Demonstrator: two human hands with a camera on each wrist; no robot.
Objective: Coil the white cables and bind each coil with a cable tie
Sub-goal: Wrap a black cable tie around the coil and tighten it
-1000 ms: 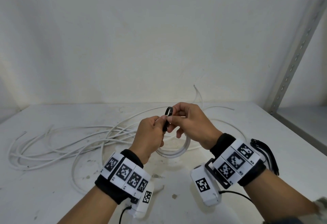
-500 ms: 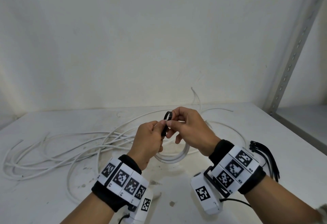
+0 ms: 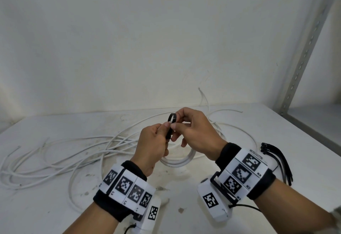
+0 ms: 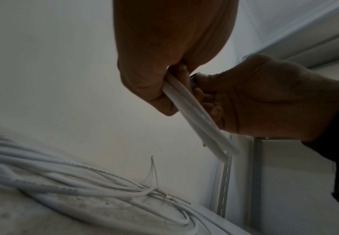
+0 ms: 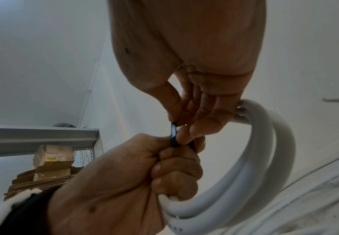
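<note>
Item: small coil of white round cable (image 3: 180, 161), gripped in my left hand (image 3: 152, 146). Thin black plastic cable tie (image 3: 171, 123) loops upright above it, apparently unthreaded, pinched by my right hand (image 3: 195, 132).

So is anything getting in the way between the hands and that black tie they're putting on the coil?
Nothing visible. The left hand grips the white coil, and both hands already pinch the black cable tie; the right hand holds its loop directly.

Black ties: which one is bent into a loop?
The cable tie pinched between the left hand and right hand, above the white coil. The spare ties by the right wrist lie nearly straight on the table.
</note>
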